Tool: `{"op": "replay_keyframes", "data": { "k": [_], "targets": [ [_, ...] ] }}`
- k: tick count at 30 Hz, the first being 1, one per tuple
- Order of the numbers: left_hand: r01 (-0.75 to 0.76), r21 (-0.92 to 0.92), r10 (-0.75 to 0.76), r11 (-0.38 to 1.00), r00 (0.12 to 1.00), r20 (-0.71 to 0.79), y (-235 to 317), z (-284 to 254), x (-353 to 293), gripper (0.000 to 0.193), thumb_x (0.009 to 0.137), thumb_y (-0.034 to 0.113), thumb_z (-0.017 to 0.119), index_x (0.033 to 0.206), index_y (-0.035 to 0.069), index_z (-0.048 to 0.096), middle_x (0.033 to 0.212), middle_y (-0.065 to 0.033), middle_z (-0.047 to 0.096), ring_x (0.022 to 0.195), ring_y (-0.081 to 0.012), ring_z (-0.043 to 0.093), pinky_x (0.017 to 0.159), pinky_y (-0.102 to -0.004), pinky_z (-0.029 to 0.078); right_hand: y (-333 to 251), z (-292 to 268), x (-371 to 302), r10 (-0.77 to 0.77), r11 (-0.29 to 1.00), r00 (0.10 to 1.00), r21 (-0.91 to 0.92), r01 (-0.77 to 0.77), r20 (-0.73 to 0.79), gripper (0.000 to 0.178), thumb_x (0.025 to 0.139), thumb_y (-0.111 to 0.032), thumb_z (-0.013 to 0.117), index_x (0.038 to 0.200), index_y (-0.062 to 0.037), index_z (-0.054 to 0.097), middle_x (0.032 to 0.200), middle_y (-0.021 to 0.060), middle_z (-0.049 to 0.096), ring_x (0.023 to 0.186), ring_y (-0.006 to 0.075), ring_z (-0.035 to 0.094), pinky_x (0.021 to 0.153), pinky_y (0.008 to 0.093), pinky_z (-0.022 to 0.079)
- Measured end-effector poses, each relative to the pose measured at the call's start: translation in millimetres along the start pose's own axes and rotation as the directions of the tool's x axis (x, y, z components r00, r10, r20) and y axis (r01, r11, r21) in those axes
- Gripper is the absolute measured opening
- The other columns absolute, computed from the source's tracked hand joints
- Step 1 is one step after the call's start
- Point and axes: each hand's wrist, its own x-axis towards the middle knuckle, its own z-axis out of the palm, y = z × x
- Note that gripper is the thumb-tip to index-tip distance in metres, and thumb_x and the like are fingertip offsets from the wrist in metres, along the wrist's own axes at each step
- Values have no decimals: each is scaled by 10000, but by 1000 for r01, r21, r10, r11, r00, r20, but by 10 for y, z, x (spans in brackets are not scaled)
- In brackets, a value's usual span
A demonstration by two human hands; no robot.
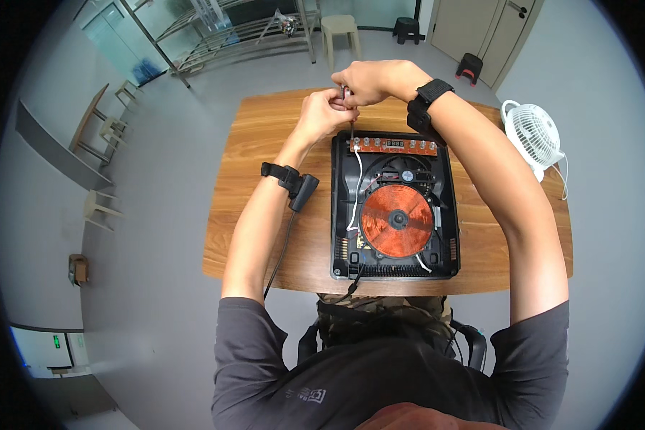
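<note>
In front of me an opened induction cooker [342, 204] lies on the table, its black shell uncovered. A round copper coil [385, 236] sits inside it, and an orange-red circuit board [408, 147] with buttons and a small display runs along its far edge. My right hand [374, 80] is closed around the handle of a screwdriver [352, 129], which stands nearly upright with its tip at the board's left end. Lower down, the fingers of my left hand [321, 113] pinch the same screwdriver. A white wire [358, 183] leads from the board's left end towards the coil.
The wooden table [265, 229] has a curved near edge. A white fan [532, 136] stands at its right corner. A black power cord [352, 288] leaves the cooker's near side. Beyond the table are a metal rack [236, 44], a beige stool [340, 30] and small dark stools [469, 66].
</note>
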Motion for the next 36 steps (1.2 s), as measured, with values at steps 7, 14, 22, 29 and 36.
{"op": "replay_keyframes", "data": {
  "k": [7,14,22,29,36],
  "targets": [
    [-44,29,43,999,999,18,-98,73,-1,185,800,108,788,959,28,737,872,-15,749,847,-75,672,810,-273,540,-11,35,69,123,992,992,31,-124,41,574,910,-512,672,958,59,711,843,253,725,795,395,715,710,469,562],
    [14,77,-14,997,1000,0,12,132,5,196,833,99,830,995,19,753,849,-5,742,798,-70,661,765,-271,548,-47,-13,1,194,980,980,37,-195,45,565,892,-521,657,861,34,760,706,177,726,714,327,730,694,417,591],
    [1,72,6,997,996,-93,43,161,-9,239,820,106,846,978,4,699,884,-52,768,836,-108,728,753,-288,581,-65,-59,-195,58,998,998,4,-58,-31,516,907,-452,680,1098,28,693,961,250,738,912,397,716,787,488,561],
    [-47,4,46,999,997,64,-78,105,-7,286,859,101,816,1085,-23,693,991,-91,773,936,-128,731,865,-296,586,88,111,-90,64,998,996,20,-62,-64,482,911,-424,706,1024,45,696,922,254,735,882,427,706,787,485,564],
    [-94,363,93,927,995,18,-536,116,-328,146,845,109,789,972,38,794,907,-140,684,854,-270,706,812,-375,570,5,42,-102,72,997,997,-16,-72,-35,515,904,-449,739,972,61,703,908,251,734,875,435,710,779,468,575]
  ]
}}
